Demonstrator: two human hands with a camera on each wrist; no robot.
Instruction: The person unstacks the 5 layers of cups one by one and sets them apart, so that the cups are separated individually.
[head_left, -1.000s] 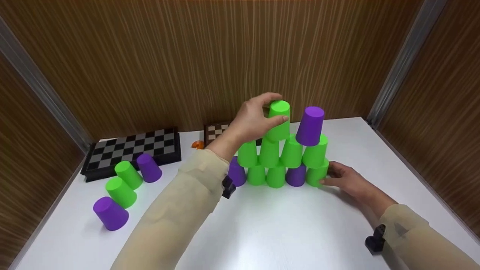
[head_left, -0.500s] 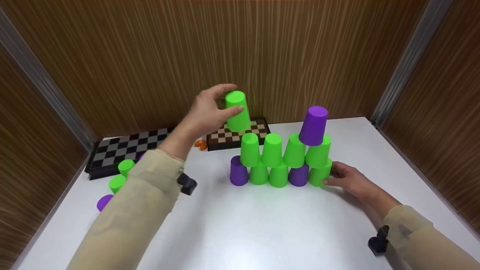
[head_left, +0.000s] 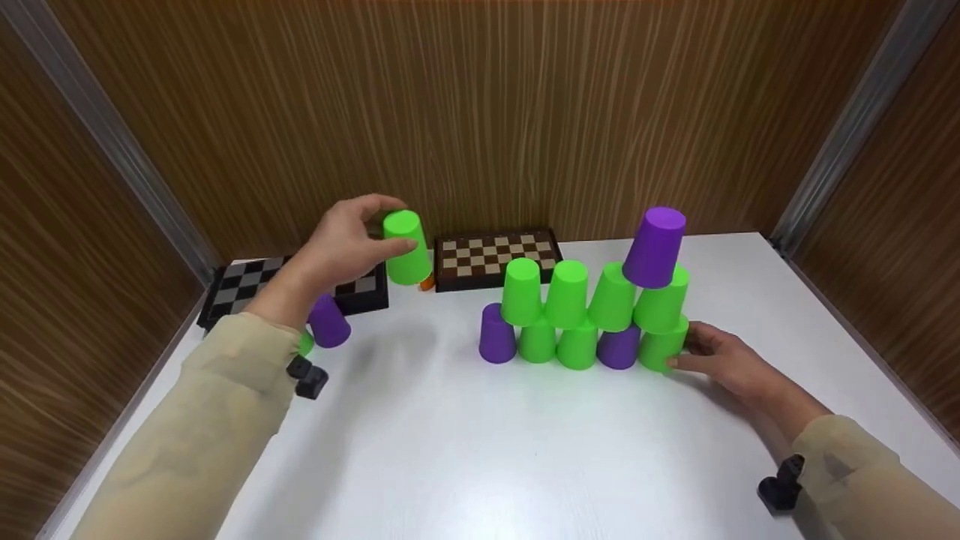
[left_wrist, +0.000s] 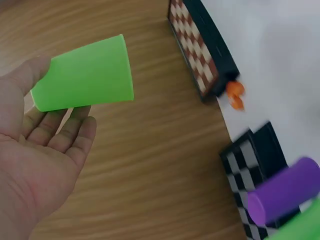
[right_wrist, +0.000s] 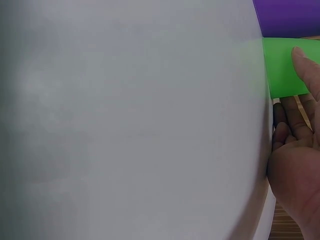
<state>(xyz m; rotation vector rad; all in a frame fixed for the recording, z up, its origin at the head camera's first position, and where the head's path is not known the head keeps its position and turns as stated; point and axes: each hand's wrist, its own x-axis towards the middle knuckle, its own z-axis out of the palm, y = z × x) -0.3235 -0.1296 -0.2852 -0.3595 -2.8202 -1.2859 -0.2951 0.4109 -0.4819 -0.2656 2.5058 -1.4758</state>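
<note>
My left hand [head_left: 341,238] grips an upside-down green cup [head_left: 406,249] between thumb and fingers, held in the air left of the stack. In the left wrist view this green cup [left_wrist: 85,74] lies sideways across the fingers. My right hand [head_left: 739,366] holds the rightmost green cup [head_left: 660,345] of the bottom row, thumb at its front, fingers behind. Beside it stand a purple cup [head_left: 618,347], two green cups and another purple cup [head_left: 497,335]. Several green cups [head_left: 568,294] form the second row. One purple cup [head_left: 654,249] leans slightly on top at the right end.
A brown chessboard [head_left: 495,259] lies at the back. At the left is a black-and-grey chessboard [head_left: 247,281], partly behind my left arm. A purple cup [head_left: 328,321] and a partly hidden green cup [head_left: 306,343] stand by it. A small orange object [head_left: 427,283] shows at the back.
My left hand has lifted the green cup off the stack's third row and carried it left. My right hand keeps its place at the bottom right cup.
</note>
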